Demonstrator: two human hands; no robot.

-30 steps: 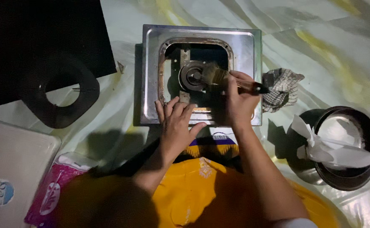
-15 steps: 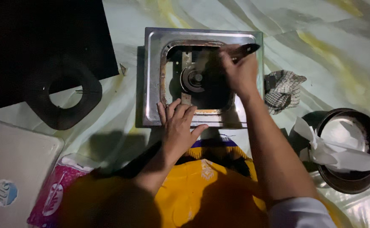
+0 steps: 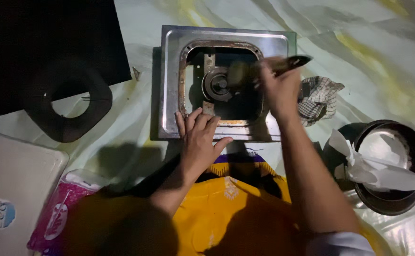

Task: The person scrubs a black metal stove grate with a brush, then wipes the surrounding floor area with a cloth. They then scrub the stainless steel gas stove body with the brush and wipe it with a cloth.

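A: What colours show?
B: A silver stove (image 3: pixel 226 35), rust-edged. A black ring (image 3: pixel 67 102). A black-and-white checked cloth (image 3: pixel 319 97).
A: And below?
B: Yellow fabric (image 3: pixel 217 213), a pink packet (image 3: pixel 58 211).

Blurred dark-handled brush (image 3: pixel 269 66) over steel stove top (image 3: pixel 226 38), burner (image 3: pixel 217 84) exposed.

stove tops: one (image 3: pixel 226 80)
brushes: one (image 3: pixel 269 66)
checked cloths: one (image 3: pixel 319 97)
metal pots: one (image 3: pixel 390 166)
black rings: one (image 3: pixel 67 102)
hands: two (image 3: pixel 200 142)
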